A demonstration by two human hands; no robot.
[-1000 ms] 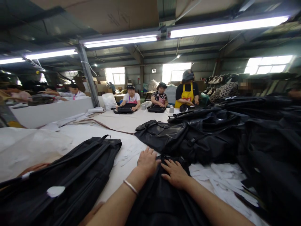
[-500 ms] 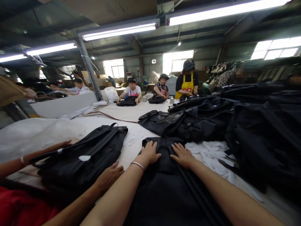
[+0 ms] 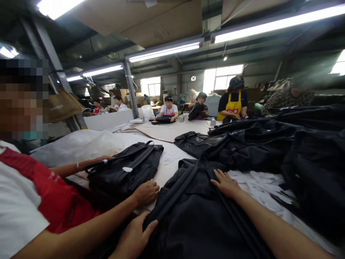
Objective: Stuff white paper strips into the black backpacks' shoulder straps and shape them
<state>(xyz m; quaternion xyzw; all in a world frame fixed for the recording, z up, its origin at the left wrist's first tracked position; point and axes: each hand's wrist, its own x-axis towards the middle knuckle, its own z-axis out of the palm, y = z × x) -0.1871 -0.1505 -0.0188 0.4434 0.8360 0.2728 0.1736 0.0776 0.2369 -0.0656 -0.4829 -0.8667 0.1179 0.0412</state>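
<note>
A black backpack lies flat before me, straps upward. Near its top right, my right hand rests flat, fingers spread over the right strap. Lower down, at the pack's left edge, my left hand is closed around the end of the left strap. Its thumb shows on the near side; most of its other fingers are hidden. To my left, a co-worker in a red apron has both hands at another black backpack, which bears a white tag.
Black bags are heaped along the right of the white table. White scraps lie beside my backpack. Clear plastic sheeting covers the far left. Several people work across the table, one in a yellow apron.
My left hand has moved from the pack's top down to its left edge. The left strap now lies straight along that side. The view has swung left, bringing the neighbouring co-worker into sight.
</note>
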